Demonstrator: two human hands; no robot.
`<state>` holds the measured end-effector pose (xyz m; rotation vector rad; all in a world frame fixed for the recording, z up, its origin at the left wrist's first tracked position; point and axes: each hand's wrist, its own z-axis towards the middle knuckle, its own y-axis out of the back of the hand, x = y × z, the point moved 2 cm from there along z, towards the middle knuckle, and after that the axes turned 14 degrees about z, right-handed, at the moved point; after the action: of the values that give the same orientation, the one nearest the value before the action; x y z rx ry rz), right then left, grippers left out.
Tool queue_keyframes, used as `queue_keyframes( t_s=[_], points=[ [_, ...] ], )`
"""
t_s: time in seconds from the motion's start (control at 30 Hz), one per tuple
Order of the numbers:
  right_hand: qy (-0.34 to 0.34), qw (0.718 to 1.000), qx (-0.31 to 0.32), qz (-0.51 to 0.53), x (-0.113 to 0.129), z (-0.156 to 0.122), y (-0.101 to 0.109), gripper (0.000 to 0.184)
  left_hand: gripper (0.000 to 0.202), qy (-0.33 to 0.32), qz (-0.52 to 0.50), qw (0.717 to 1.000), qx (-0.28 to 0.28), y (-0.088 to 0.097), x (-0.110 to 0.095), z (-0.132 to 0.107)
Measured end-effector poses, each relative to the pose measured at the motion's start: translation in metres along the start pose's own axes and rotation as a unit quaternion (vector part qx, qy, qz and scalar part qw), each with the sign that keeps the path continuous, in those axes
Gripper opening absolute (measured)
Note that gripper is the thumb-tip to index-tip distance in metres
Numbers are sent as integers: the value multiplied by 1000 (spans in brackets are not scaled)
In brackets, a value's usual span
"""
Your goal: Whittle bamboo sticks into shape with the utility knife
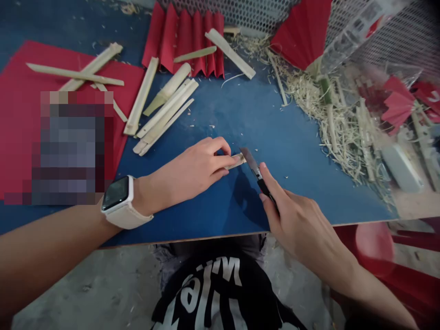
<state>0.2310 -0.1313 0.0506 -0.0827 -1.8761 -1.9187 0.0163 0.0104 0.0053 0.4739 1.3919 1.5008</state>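
My left hand (192,172) is closed round a short bamboo piece (238,160) and presses it onto the blue table (261,123). Only the pale tip of the piece shows past my fingers. A white smartwatch (120,201) is on that wrist. My right hand (292,220) grips a small knife (253,167) by its black handle. The blade points up and left, its edge touching the tip of the bamboo piece.
Several split bamboo strips (165,114) lie behind my left hand. Red paper sheet (20,114) at left, pleated red paper (187,39) at the back. A heap of shavings (330,119) lies at right. The table's front edge (206,238) runs just under my wrists.
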Motion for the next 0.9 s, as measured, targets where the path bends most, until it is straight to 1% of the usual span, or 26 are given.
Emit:
queue_keyframes(
  t_s=[0.23, 0.47, 0.67, 0.77, 0.9],
  points=[
    [-3, 1000, 4, 21, -1, 1, 2, 58, 40, -5, 5, 1000, -2, -2, 1, 1],
    [-10, 1000, 11, 19, -1, 0, 0, 58, 39, -13, 11, 1000, 9, 3, -2, 1],
    [-19, 999, 23, 25, 0, 0, 2, 59, 38, -10, 13, 1000, -3, 1, -1, 2],
    [-25, 999, 30, 2, 2, 0, 1, 59, 37, -14, 12, 1000, 2, 0, -1, 2],
    [-25, 996, 29, -83, 11, -1, -4, 65, 37, -9, 9, 1000, -3, -1, 0, 2]
  ],
)
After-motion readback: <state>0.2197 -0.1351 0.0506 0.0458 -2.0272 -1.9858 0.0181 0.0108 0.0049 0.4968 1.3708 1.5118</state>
